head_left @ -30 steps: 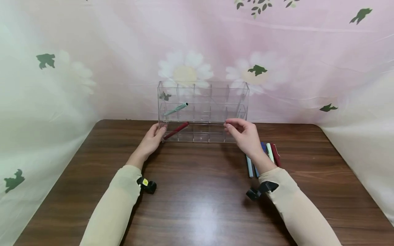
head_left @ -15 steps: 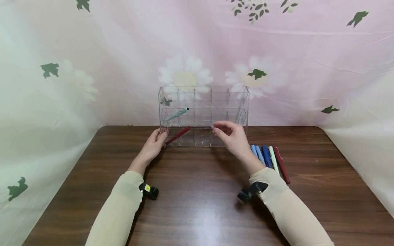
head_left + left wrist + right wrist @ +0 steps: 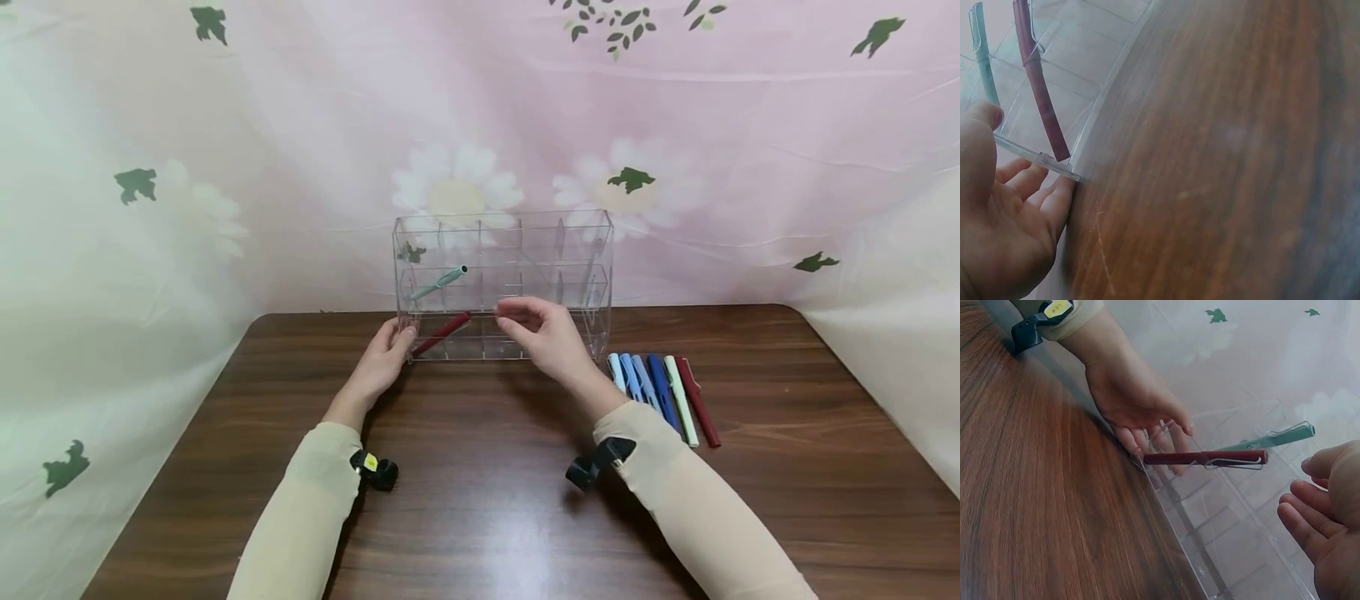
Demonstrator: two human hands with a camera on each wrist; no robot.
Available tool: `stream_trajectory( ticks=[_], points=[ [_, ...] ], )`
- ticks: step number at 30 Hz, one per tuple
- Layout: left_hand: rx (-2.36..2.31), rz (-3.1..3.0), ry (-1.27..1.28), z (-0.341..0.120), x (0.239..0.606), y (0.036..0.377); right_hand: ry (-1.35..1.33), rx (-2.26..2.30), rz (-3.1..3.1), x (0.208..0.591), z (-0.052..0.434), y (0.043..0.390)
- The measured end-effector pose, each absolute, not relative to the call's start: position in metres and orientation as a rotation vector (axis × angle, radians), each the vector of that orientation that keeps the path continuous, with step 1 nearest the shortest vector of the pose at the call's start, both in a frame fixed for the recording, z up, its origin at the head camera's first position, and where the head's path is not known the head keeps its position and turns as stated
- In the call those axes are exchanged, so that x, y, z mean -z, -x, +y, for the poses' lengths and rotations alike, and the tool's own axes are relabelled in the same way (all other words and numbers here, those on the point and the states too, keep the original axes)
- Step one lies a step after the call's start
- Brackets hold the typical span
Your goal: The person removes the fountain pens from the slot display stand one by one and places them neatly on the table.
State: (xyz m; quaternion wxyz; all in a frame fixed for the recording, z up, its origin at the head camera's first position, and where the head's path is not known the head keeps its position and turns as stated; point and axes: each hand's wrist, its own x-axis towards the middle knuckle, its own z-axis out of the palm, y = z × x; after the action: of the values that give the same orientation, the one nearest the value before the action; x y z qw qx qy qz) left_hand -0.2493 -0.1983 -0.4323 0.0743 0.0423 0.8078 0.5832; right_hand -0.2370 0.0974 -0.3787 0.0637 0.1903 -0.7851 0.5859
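A clear acrylic organizer (image 3: 502, 283) stands at the frame's centre on a wooden table (image 3: 480, 500). Two pens already sit in its left compartments: a teal pen (image 3: 438, 282) above, a dark red pen (image 3: 442, 333) below. Five loose pens (image 3: 663, 396) lie flat at right of centre, seemingly yet to be sorted. The left hand (image 3: 384, 362) rests relaxed against the organizer's left corner. The right hand (image 3: 543, 337), empty with loosely curled fingers, hovers before the organizer. No readable writing or brands.
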Motion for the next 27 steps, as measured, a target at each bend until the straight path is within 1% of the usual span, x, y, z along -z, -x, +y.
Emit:
stream_trajectory(
  ticks=[12, 27],
  points=[
    [-1.733, 2.433, -0.142, -0.196, 0.431, 0.249, -0.650, -1.738, -2.452, 0.379, 0.072, 0.240],
    [-1.761, 2.418, -0.130, -0.197, 0.431, 0.248, -0.537, -1.637, -2.475, 0.388, 0.050, 0.246]
  ],
)
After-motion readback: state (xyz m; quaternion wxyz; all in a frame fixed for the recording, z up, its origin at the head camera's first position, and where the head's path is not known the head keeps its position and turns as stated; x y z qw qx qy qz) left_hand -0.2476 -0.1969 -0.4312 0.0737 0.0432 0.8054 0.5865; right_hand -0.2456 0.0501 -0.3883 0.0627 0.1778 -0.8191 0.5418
